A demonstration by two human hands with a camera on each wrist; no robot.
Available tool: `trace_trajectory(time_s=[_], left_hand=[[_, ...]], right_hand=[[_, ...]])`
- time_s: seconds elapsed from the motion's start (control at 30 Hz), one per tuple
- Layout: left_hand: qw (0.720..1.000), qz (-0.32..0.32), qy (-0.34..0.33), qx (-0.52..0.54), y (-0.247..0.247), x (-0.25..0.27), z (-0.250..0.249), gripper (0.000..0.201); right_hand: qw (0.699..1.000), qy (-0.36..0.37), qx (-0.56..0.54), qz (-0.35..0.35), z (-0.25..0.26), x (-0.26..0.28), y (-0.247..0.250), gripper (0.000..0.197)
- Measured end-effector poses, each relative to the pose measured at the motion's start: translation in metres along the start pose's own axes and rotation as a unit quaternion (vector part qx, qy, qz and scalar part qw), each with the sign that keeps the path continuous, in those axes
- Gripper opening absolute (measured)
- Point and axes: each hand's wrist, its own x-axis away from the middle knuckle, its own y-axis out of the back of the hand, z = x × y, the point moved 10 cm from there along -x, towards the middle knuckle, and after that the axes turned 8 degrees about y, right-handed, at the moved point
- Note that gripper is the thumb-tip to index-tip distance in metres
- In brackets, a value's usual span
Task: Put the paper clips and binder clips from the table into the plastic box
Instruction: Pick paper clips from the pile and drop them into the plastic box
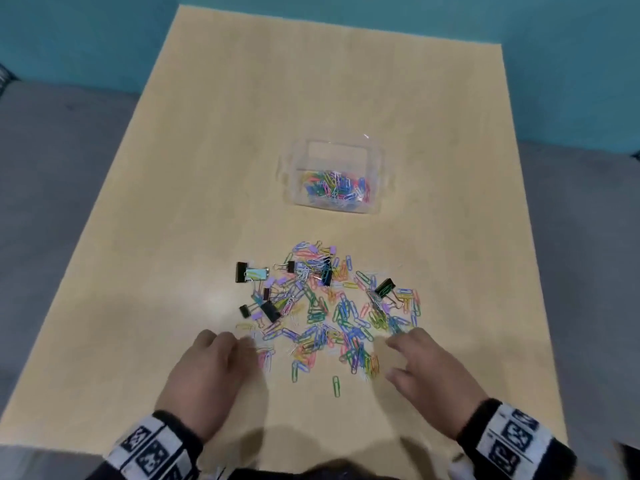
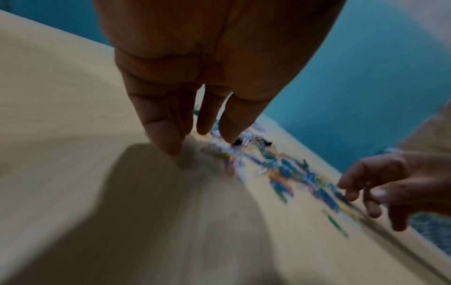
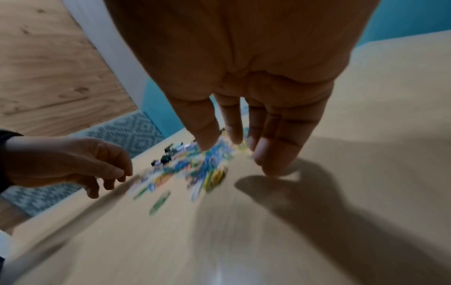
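A clear plastic box (image 1: 290,188) stands mid-table with several coloured paper clips (image 1: 337,188) inside. Nearer me lies a spread pile of coloured paper clips (image 1: 332,323), blurred in the wrist views (image 2: 280,169) (image 3: 195,167). Black binder clips (image 1: 242,271) (image 1: 385,287) lie along its left and far side, and one green clip (image 1: 336,386) lies apart in front. My left hand (image 1: 225,346) (image 2: 192,135) points its fingers down at the pile's near-left edge and holds nothing. My right hand (image 1: 405,344) (image 3: 239,150) hovers with loose, spread fingers at the near-right edge, also empty.
The light wooden table (image 1: 173,237) reaches a teal wall (image 1: 86,36) at the back. Grey floor (image 1: 52,168) lies beyond its left and right edges. Bare tabletop surrounds the box and separates it from the pile.
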Motion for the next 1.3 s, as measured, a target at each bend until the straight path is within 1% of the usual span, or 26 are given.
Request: trace_trajectory(time_s=[0.03, 0.07, 0.13, 0.2, 0.27, 0.33, 0.37, 0.43, 0.47, 0.6, 0.67, 0.77, 0.8, 0.9, 1.0, 1.1, 1.2, 1.3], left_hand=[[1.0, -0.013, -0.003, 0.012, -0.002, 0.004, 0.006, 0.014], [0.999, -0.022, -0.02, 0.019, -0.005, 0.007, 0.005, 0.012], [0.998, -0.011, -0.059, 0.021, -0.015, 0.01, -0.004, 0.034], [0.996, 0.009, -0.087, 0.02, -0.027, 0.009, -0.019, 0.054], [0.992, 0.019, -0.127, 0.009, -0.039, 0.007, -0.042, 0.066], [0.984, 0.01, -0.175, -0.02, -0.048, 0.007, -0.069, 0.072], [0.982, 0.013, -0.186, -0.041, -0.053, 0.006, -0.08, 0.072], [0.976, 0.026, -0.196, -0.088, -0.065, 0.0, -0.097, 0.068], [0.973, 0.028, -0.203, -0.106, -0.069, -0.002, -0.104, 0.062], [0.969, 0.03, -0.217, -0.111, -0.072, -0.015, -0.114, 0.022], [0.966, 0.031, -0.229, -0.115, -0.073, -0.019, -0.114, 0.015], [0.963, 0.02, -0.243, -0.116, -0.07, -0.023, -0.114, 0.014], [0.961, 0.019, -0.249, -0.116, -0.069, -0.023, -0.115, 0.016], [0.96, 0.014, -0.26, -0.102, -0.064, -0.02, -0.117, 0.019], [0.964, 0.006, -0.255, -0.075, -0.058, -0.021, -0.116, 0.019], [0.964, 0.011, -0.257, -0.063, -0.056, -0.021, -0.117, 0.021], [0.971, 0.017, -0.236, -0.043, -0.051, -0.025, -0.115, 0.018], [0.981, 0.059, -0.184, 0.029, -0.042, -0.031, -0.111, 0.016]], right_hand=[[1.0, -0.017, 0.006, -0.01, -0.005, 0.007, -0.007, 0.046], [0.999, -0.031, 0.007, -0.025, -0.008, 0.011, -0.012, 0.052], [0.998, -0.028, 0.008, -0.05, -0.003, 0.011, -0.019, 0.062], [0.998, -0.008, 0.028, -0.056, 0.011, 0.003, -0.026, 0.073], [0.997, 0.002, 0.047, -0.057, 0.025, -0.01, -0.03, 0.078], [0.996, 0.014, 0.06, -0.061, 0.04, -0.027, -0.03, 0.076], [0.996, 0.021, 0.065, -0.066, 0.046, -0.035, -0.03, 0.074], [0.994, 0.034, 0.066, -0.074, 0.056, -0.05, -0.027, 0.064], [0.994, 0.039, 0.069, -0.075, 0.059, -0.056, -0.026, 0.056], [0.993, 0.048, 0.088, -0.069, 0.063, -0.068, -0.02, 0.027], [0.991, 0.06, 0.096, -0.069, 0.064, -0.07, -0.018, 0.018], [0.99, 0.065, 0.107, -0.071, 0.06, -0.071, -0.016, 0.022], [0.99, 0.061, 0.103, -0.072, 0.058, -0.071, -0.014, 0.02], [0.995, 0.04, 0.068, -0.063, 0.053, -0.068, -0.011, 0.007], [0.998, 0.017, 0.02, -0.061, 0.049, -0.066, -0.005, 0.007], [0.999, 0.004, -0.004, -0.045, 0.045, -0.066, -0.002, 0.007], [0.999, 0.002, -0.032, -0.038, 0.041, -0.068, 0.002, 0.008], [0.995, -0.016, -0.096, -0.033, 0.033, -0.068, 0.008, 0.015]])
